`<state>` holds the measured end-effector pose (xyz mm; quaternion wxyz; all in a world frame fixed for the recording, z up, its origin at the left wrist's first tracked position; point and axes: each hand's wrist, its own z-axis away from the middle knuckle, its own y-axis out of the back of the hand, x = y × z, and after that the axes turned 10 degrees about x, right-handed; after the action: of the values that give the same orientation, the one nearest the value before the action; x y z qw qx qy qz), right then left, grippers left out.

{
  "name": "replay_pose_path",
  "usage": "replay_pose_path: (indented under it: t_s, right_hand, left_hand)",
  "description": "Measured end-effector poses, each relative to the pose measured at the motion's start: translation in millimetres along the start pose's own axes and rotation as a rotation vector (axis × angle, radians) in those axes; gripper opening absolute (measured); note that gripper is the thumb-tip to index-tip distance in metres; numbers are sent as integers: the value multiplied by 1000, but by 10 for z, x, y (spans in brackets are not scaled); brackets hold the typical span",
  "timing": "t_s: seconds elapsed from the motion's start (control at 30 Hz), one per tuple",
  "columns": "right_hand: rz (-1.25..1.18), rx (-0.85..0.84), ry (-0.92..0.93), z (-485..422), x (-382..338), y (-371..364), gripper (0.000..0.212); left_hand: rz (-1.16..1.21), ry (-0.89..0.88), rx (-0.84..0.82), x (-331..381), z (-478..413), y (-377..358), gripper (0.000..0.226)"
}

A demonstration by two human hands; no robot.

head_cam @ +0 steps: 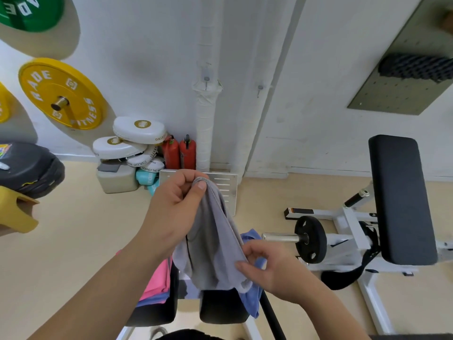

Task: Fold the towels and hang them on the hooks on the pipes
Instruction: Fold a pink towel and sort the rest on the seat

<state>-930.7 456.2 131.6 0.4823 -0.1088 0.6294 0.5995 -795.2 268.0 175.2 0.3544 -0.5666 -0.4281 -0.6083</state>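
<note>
A grey towel (213,244) hangs in the air in front of me. My left hand (176,204) pinches its top corner between thumb and fingers. Lower down, my right hand (264,263) pinches the towel's right edge. A pink towel (158,280) and a blue towel (252,293) lie below on a black padded bench (220,307). On the wall ahead run two white pipes, each with a small metal hook: the left hook (206,81) and the right hook (259,89). Both hooks carry nothing.
Yellow weight plates (61,94) hang on the left wall. White boxing pads (132,141) and red extinguishers (180,153) stand on the floor by the pipes. A white weight machine with a black pad (399,197) fills the right. A metal plate (228,190) lies behind the towel.
</note>
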Motion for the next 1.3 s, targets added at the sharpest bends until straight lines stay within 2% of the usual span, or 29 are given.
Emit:
replay_pose_path:
  t_s: [0.07,0.13,0.27,0.37,0.5,0.63,0.73,0.87,1.0,1.07,1.17,1.3]
  right_hand:
    - [76,-98,-18,30,68,-17,7]
    - [156,-149,-43,59,133,-50,19]
    - [485,-96,-6,112,303,-80,31]
    - [561,134,-6,149,495,-41,32]
    - [514,591,2,110,634,178,18]
    - [447,868,-13,107,422,545,16]
    - [360,860,-17,140,314,683,16]
    - [-222,715,-208,229,263,723,17]
    - [-430,868,-40,412,84,744,26]
    - [-337,899,-25,357,118,759,34]
    - [-40,739,-73,301,229,721,40]
    - [-60,881,9,277,219,799,25]
  left_hand:
    - [-7,13,50,-45,-40,-12,16]
    - [-22,24,87,-80,-76,-10,16]
    - [-10,24,102,-100,-108,16,13]
    - [-51,18,109,-171,-100,50,13]
    - [7,22,94,-212,-97,120,16]
    - [82,-46,68,-48,-128,204,15]
    - [85,-57,51,-44,-150,280,17]
    - [22,-28,64,-131,-67,333,15]
    - [77,-90,97,-83,-9,383,16]
    - [73,-50,83,-154,-39,347,18]
    - [-12,32,40,-324,-15,222,18]
    - [13,53,94,-424,46,159,18]
